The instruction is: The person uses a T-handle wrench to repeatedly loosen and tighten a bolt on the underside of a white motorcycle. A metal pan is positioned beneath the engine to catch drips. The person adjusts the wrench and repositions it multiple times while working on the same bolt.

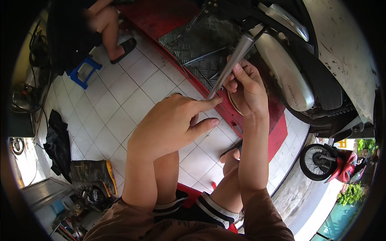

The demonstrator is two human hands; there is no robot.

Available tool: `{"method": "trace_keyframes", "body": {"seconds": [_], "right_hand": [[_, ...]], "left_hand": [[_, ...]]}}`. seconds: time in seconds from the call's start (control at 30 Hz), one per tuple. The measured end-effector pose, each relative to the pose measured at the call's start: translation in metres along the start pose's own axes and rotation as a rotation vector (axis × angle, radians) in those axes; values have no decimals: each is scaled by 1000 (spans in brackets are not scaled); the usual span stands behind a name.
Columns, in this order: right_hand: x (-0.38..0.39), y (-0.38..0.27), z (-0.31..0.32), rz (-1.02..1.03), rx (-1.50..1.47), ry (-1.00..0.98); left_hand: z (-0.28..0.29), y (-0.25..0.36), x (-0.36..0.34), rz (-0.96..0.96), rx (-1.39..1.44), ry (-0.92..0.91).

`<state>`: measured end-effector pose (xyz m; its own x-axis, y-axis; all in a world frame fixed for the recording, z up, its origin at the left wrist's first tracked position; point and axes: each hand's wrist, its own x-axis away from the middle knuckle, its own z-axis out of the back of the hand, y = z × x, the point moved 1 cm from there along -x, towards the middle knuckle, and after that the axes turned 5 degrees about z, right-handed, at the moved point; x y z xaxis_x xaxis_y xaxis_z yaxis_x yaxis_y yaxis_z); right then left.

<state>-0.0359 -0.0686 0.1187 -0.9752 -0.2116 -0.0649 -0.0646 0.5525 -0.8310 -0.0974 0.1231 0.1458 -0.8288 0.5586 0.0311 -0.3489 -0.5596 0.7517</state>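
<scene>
A long silver metal tube [234, 61] slants from the motorcycle down toward my left hand. My right hand [250, 86] is closed on it along its lower half, thumb on top. At the tube's near end, my left hand [171, 120] has its index finger stretched out against the tube or just beside it. The left thumb is held apart from that finger, and its other fingers are partly hidden behind the hand. Behind my right wrist shows part of a thin gold-coloured ring [235, 105]; what it belongs to cannot be made out.
A motorcycle with a silver side cover [287, 74] stands at the right on a red platform [277, 114] with a metal tread plate [189, 52]. A person sits far left near a blue stool [84, 72]. Boots [94, 174] lie lower left; a red motorcycle [341, 164] is outside.
</scene>
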Motion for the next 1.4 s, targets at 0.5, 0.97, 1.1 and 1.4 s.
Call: {"method": "trace_keyframes", "body": {"seconds": [0.5, 0.97, 1.1, 1.4], "right_hand": [[4, 2, 3, -12, 94, -5], [8, -7, 2, -2, 8, 27], [9, -12, 2, -15, 12, 51], [7, -8, 3, -15, 46, 43]], "left_hand": [[3, 13, -4, -90, 240, 296], [-14, 20, -15, -85, 398, 179], [-29, 8, -12, 39, 210, 112], [-26, 15, -7, 56, 138, -8]]}}
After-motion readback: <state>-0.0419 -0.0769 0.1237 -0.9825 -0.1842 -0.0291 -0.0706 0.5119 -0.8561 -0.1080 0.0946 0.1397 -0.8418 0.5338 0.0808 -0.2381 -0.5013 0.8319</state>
